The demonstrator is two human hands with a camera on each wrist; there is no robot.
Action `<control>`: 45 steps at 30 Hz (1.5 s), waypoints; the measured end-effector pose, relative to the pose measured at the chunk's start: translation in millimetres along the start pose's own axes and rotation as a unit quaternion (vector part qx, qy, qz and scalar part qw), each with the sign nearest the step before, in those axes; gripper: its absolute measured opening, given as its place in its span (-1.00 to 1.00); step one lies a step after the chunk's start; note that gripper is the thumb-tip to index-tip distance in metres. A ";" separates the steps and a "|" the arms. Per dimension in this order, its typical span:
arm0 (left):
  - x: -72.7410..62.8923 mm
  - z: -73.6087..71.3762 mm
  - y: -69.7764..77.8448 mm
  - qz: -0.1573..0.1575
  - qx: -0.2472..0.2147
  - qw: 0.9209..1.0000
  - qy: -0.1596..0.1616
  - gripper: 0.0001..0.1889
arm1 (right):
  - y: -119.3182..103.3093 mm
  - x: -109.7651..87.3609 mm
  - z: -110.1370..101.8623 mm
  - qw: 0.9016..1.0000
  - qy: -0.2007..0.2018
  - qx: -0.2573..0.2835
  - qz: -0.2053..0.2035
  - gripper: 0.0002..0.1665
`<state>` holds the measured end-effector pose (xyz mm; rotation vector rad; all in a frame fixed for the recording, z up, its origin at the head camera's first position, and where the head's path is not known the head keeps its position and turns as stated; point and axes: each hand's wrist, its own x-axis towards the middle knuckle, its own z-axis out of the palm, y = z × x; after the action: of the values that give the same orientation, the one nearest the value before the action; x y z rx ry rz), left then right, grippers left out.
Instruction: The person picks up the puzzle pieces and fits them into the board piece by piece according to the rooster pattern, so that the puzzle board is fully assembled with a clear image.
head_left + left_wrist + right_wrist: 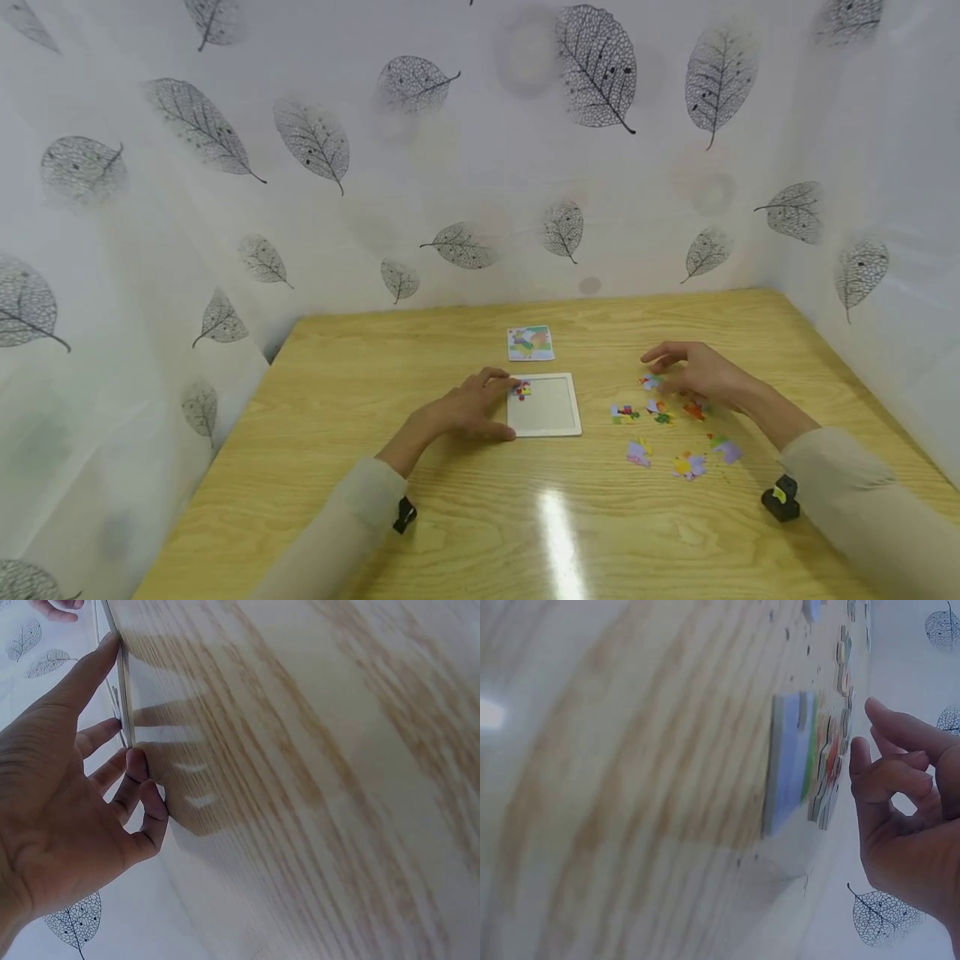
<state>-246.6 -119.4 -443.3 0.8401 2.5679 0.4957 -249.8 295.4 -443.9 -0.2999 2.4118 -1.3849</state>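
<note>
A white-rimmed puzzle tray (pixel 576 408) lies on the table with one colourful jigsaw piece (pixel 522 390) in its upper left corner. My left hand (pixel 472 404) rests at the tray's left side, index finger reaching to that piece and thumb at the lower left corner. In the left wrist view, the fingers of the left hand (pixel 82 772) touch along the tray's thin edge (pixel 124 690). Above the loose pieces hovers my right hand (pixel 701 372), near a small jigsaw piece (pixel 649 382). The right wrist view shows the right hand (pixel 907 787) with bent fingers and no piece visible between them.
Several loose jigsaw pieces (pixel 688 465) are scattered right of the tray, including a lilac and green one (pixel 789 754). A square picture card (pixel 530 343) lies behind the tray. Leaf-patterned curtains (pixel 480 167) enclose the wooden table (pixel 360 350) at the back and sides.
</note>
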 end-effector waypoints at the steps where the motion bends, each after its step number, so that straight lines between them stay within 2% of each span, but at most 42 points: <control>1: 0.0 -0.5 0.3 0.000 0.000 1.000 0.000 -0.10 | 0.0 -0.6 -0.6 1.000 0.000 -0.016 0.000 -0.39; 7: 0.1 -2.1 1.6 -0.004 -0.002 1.000 -0.002 -0.11 | -0.1 -1.6 -0.7 0.996 0.000 -0.082 -0.015 -0.48; 15: 0.6 -2.4 2.1 -0.010 -0.003 1.000 -0.001 -0.10 | -3.0 -1.1 1.0 0.996 -0.003 -0.084 -0.014 -0.55; 21: 0.4 -2.9 1.9 -0.004 0.001 1.000 0.001 -0.10 | -4.5 -1.5 1.1 0.995 -0.007 -0.094 -0.010 -0.56; 27: 1.1 -1.9 1.2 0.000 0.004 1.000 0.000 -0.10 | -9.4 -0.3 3.5 0.994 -0.010 -0.101 -0.028 -0.57; 30: 0.9 -2.5 2.2 -0.002 0.003 1.000 -0.001 -0.10 | -14.0 3.3 7.6 0.994 -0.014 -0.099 -0.032 -0.59; 39: 0.7 -2.2 2.2 -0.006 -0.001 1.000 -0.004 -0.10 | -30.2 15.8 23.9 0.999 -0.037 -0.028 -0.025 -0.59; 45: 0.2 -2.6 2.8 -0.011 -0.007 1.000 -0.004 -0.10 | -39.0 27.1 37.8 0.998 -0.047 -0.001 -0.032 -0.60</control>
<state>-246.6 -117.7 -439.9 0.8064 2.5615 0.5011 -259.4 236.5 -432.8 -0.4359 2.3457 -1.3651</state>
